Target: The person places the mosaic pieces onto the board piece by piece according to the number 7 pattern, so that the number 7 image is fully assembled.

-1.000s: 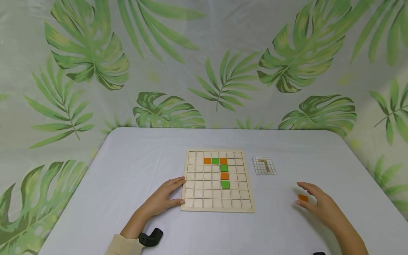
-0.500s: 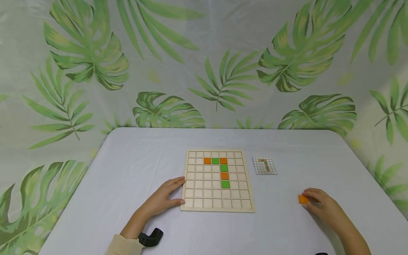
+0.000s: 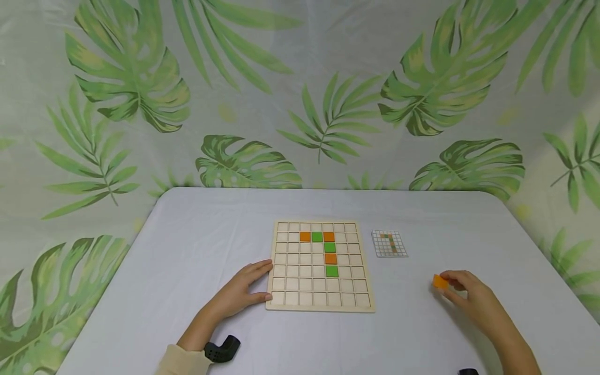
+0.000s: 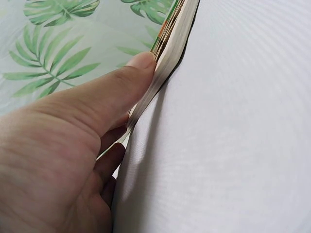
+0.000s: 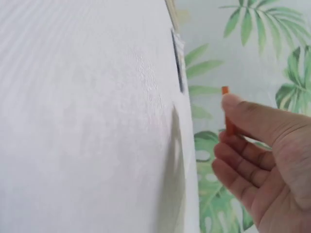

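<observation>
A wooden grid board [image 3: 291,298] lies on the table, with orange and green square tiles in some of its cells. My left hand [image 3: 240,291] rests against its left side. In the left wrist view, the thumb [image 4: 141,65] touches the board's edge [image 4: 167,58]. To the right of the board, my right hand [image 3: 475,299] pinches an orange tile [image 3: 440,282] between thumb and fingers. The right wrist view shows this orange tile [image 5: 229,124] edge-on, raised off the tabletop, with the other fingers loosely bent below it.
A small pattern card [image 3: 389,244] with a coloured grid lies right of the board. White cloth covers the table [image 3: 211,224]. A leaf-patterned curtain [image 3: 328,114] hangs behind it. A black device [image 3: 222,349] is on the left wrist.
My right hand has closed its fingers on the orange tile, lifted it and moved slightly left and away from me. The left hand and the board have stayed still.
</observation>
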`<control>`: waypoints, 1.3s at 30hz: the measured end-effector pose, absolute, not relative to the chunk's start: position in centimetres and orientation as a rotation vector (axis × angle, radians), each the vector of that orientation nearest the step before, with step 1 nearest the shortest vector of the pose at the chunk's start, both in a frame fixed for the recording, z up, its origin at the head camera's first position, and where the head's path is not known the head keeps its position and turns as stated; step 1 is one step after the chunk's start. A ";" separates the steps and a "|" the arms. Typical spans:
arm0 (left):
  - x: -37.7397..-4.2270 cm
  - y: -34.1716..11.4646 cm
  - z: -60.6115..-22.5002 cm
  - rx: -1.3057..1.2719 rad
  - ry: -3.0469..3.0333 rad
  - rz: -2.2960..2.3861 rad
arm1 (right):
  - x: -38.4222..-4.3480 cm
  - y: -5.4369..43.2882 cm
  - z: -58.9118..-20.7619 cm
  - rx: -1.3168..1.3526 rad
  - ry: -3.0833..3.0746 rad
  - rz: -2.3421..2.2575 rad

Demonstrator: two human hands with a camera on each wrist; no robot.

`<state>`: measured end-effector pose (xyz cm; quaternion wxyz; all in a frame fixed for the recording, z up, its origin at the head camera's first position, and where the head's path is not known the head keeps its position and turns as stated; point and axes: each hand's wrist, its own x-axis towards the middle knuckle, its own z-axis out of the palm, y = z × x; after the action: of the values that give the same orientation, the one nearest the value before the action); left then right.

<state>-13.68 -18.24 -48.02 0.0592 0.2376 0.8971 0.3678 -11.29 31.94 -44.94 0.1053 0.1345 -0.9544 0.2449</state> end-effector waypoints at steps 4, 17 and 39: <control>-13.7 -18.2 -48.0 0.724 2.710 1.119 | -11.8 30.4 -44.0 0.444 -2.776 0.740; -13.7 -18.2 -47.9 0.713 2.707 1.126 | -14.2 24.2 -42.6 0.681 -2.707 0.841; -13.7 -18.1 -47.9 0.711 2.711 1.122 | -14.9 15.6 -45.3 0.899 -2.807 1.086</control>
<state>-13.65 -18.13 -47.90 0.0612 0.2350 0.8964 0.3708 -14.92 15.62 -45.29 0.0000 0.2862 -0.8936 0.3457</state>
